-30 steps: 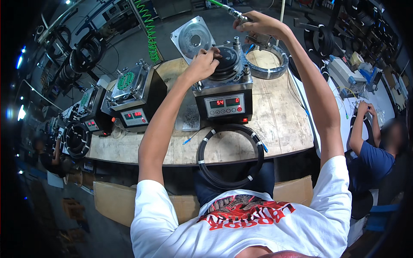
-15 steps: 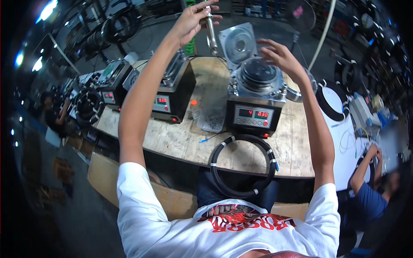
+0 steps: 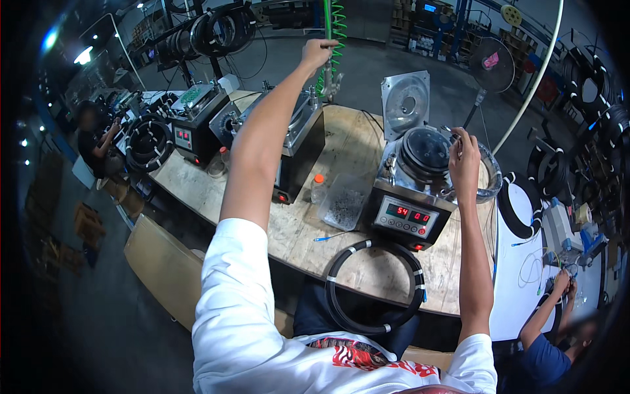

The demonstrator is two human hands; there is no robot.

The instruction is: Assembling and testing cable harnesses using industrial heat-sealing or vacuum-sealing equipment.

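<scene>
My left hand (image 3: 318,55) is raised beyond the bench, its fingers closed round the upper part of a metal air blow gun (image 3: 330,82) that hangs from a green hose. With curled fingers, my right hand (image 3: 464,154) reaches the right side of a benchtop polishing machine (image 3: 408,213); what lies under its fingertips is too small to make out. On top of that machine is a round black disc (image 3: 426,150). A square metal plate with a round centre (image 3: 405,105) stands upright behind it. A black cable coil (image 3: 333,289) with white ties rests across the bench's front edge and my lap.
Left of the machine are a clear tub of small parts (image 3: 343,205) and an orange-capped bottle (image 3: 318,189). A second machine (image 3: 300,154) stands under my left arm. At right, another person (image 3: 548,351) works at a white table (image 3: 508,315). Behind stands a fan (image 3: 492,64).
My left hand has shifted with the blow gun, which now hangs below the hose. My right hand has come down to the machine's right side. The view has turned, and the machine's display reads differently.
</scene>
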